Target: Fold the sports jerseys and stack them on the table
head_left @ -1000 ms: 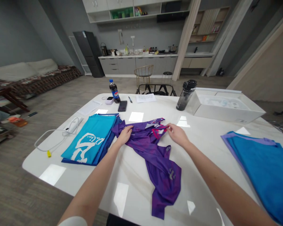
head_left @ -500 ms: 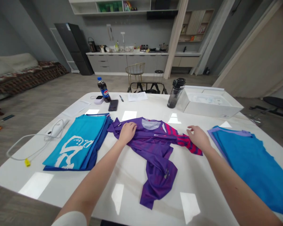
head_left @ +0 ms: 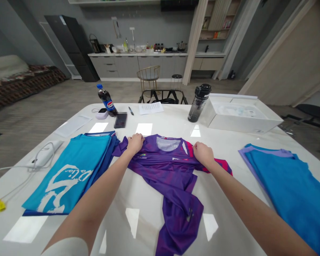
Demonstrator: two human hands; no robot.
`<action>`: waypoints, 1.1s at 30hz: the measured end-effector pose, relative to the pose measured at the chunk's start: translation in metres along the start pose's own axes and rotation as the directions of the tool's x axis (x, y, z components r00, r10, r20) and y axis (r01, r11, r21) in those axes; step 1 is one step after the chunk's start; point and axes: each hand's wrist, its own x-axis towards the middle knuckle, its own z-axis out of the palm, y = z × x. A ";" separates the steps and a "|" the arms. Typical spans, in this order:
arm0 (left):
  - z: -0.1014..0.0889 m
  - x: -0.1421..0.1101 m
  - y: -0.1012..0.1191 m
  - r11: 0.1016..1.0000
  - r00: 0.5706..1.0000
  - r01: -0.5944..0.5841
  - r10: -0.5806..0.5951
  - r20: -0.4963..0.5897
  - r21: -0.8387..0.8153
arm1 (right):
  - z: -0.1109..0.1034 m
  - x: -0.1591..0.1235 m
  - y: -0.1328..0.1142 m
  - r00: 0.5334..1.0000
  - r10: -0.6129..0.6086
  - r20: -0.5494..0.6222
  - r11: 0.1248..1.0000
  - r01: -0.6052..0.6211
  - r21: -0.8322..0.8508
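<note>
A purple jersey (head_left: 165, 170) with red-striped shoulder and sleeve lies face up on the white table, its collar away from me and its lower part twisted and bunched toward me. My left hand (head_left: 136, 143) is closed on the jersey's left shoulder, fingers curled over the cloth. On the opposite shoulder, by the red stripes, my right hand (head_left: 203, 153) pinches the fabric. Left of the jersey is a folded stack of shirts (head_left: 88, 149), turquoise with white lettering on top and dark blue beneath. To the right lie blue and lilac shirts (head_left: 285, 181).
Along the far side of the table (head_left: 170, 121) stand a cola bottle (head_left: 108, 103), a dark tumbler (head_left: 199, 103) and an open white box (head_left: 242, 121). A pen (head_left: 131, 111) and a paper sheet (head_left: 150, 107) lie between. A white power strip (head_left: 44, 154) with cables is at left.
My right hand has moved left from the striped sleeve to the shoulder and closed on it. My left hand has shifted to the outer shoulder and gripped it. The jersey's upper part is smoother.
</note>
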 end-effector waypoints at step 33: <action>-0.009 -0.010 0.009 0.975 0.974 -0.217 0.219 -0.051 0.042 | 0.001 0.071 0.075 0.940 0.336 -0.067 0.937 -0.325 0.129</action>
